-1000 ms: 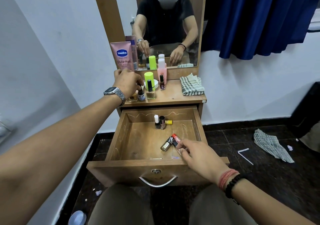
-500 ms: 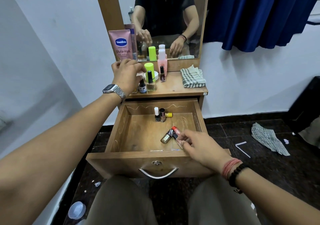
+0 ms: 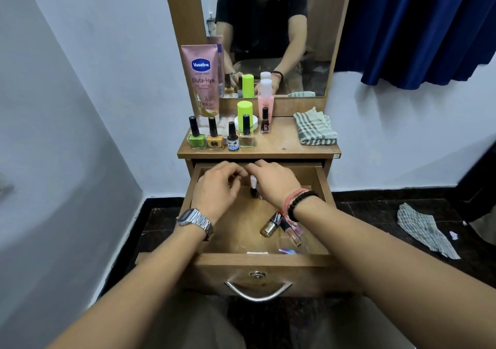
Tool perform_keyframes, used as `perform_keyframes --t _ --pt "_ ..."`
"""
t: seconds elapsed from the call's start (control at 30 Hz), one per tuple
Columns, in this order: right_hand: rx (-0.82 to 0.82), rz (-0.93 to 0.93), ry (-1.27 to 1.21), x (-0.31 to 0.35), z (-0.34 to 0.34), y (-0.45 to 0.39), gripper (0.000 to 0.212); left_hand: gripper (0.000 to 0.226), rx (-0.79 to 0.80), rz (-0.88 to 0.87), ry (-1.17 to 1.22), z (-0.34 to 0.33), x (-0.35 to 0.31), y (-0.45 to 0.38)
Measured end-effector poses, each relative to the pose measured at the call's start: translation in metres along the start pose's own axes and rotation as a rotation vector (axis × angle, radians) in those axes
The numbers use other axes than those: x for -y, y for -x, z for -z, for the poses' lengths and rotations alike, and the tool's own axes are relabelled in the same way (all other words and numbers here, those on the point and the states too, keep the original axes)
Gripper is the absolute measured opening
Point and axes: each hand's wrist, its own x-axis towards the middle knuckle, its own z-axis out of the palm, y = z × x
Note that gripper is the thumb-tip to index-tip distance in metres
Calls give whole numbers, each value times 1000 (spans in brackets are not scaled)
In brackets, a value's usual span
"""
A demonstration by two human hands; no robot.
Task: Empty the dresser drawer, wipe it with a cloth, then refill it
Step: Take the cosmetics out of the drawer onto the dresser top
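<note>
- left hand (image 3: 218, 185), right hand (image 3: 273, 182): both at drawer (image 3: 263, 261) back, fingers curled around small bottles (image 3: 253, 187); actual grip can't tell
- gold bottle (image 3: 269, 225) lying near front

Both hands, left hand (image 3: 218, 185) and right hand (image 3: 273, 182), hide most small bottles (image 3: 253, 186) at the drawer's (image 3: 264, 258) back; each grip is unreadable.

The drawer (image 3: 257, 261) is light brown wood with a smooth, faintly shiny bottom; its curved handle (image 3: 258, 292) is polished metal. The checked cloth (image 3: 314, 130) looks soft and matt. The nail-polish bottles (image 3: 213, 134) are glossy glass with black plastic caps. The Vaseline tube (image 3: 201, 80) is satiny plastic.
</note>
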Motion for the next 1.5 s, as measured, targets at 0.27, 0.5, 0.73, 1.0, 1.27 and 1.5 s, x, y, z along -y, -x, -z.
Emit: perform_keyframes --t 0.27,0.5,0.73,1.0,1.27,1.5 --pt "-39 74 168 6 -8 -20 16 14 56 25 -23 -5 10 1" --pt "101 -4 -34 -1 -11 -8 31 14 96 43 19 -8 9 2" --pt "-20 -56 -237 -2 22 12 16 16 79 55 -3 -2 10 1" --pt "-268 -198 -371 -50 119 -31 15 16 66 50 75 -5 8 2" --pt "-240 -387 -165 -76 114 -102 11 15 54 54 64 -8 12 4" --pt "-228 -455 -107 -85 101 -125 27 14 82 41 68 -10 13 4"
